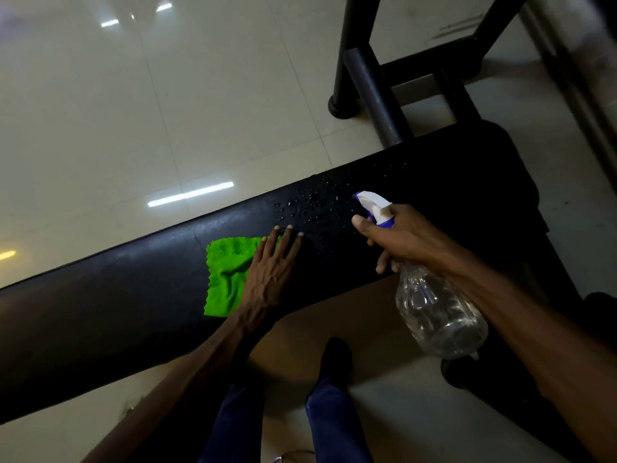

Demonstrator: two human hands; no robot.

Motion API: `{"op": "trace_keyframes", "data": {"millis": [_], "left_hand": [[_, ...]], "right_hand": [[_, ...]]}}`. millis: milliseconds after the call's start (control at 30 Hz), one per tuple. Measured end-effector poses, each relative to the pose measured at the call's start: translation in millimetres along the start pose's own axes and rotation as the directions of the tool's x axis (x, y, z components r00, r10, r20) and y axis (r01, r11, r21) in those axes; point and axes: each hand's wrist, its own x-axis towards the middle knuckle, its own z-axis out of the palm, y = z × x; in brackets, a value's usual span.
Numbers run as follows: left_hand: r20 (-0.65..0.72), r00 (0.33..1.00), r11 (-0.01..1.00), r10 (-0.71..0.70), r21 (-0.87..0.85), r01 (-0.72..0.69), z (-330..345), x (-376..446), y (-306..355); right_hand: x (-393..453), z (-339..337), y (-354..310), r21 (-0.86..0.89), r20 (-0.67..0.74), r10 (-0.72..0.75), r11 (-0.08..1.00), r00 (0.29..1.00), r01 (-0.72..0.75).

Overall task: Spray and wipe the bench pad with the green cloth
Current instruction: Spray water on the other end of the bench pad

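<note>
A long black bench pad (pixel 133 295) runs from lower left to upper right. The green cloth (pixel 225 274) lies flat on it near the middle. My left hand (pixel 272 265) rests on the cloth's right edge with straight fingers reaching onto the pad. My right hand (pixel 400 240) grips the neck of a clear spray bottle (pixel 437 312) with a white and purple nozzle (pixel 372 202) pointing at the pad. Water droplets (pixel 314 203) bead on the pad just beyond my left fingertips.
Black metal frame tubes (pixel 374 91) of the bench stand at the upper right on a pale tiled floor (pixel 133 111). My legs in blue trousers and a dark shoe (pixel 335 357) are below the pad, beside a brown mat (pixel 334 315).
</note>
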Motion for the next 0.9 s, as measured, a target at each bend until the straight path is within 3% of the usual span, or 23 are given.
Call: {"op": "trace_keyframes", "data": {"millis": [267,400,633,900], "left_hand": [[0.004,0.988,0.986,0.157,-0.052,-0.157,-16,46,58],[0.008,0.977,0.974,0.215,-0.068,-0.214,-18,67,87],[0.05,0.955,0.957,0.291,-0.027,-0.29,-8,90,122],[0.0,0.954,0.954,0.299,0.036,-0.299,5,94,124]], "right_hand": [[-18,-53,40,0.087,-0.193,0.036,0.996,0.981,-0.019],[-33,-84,59,0.271,-0.292,0.071,0.963,0.954,0.011],[-56,-131,103,0.384,-0.483,0.172,0.923,0.859,0.031],[-83,-144,154,0.481,-0.558,0.278,0.876,0.782,0.031]]}}
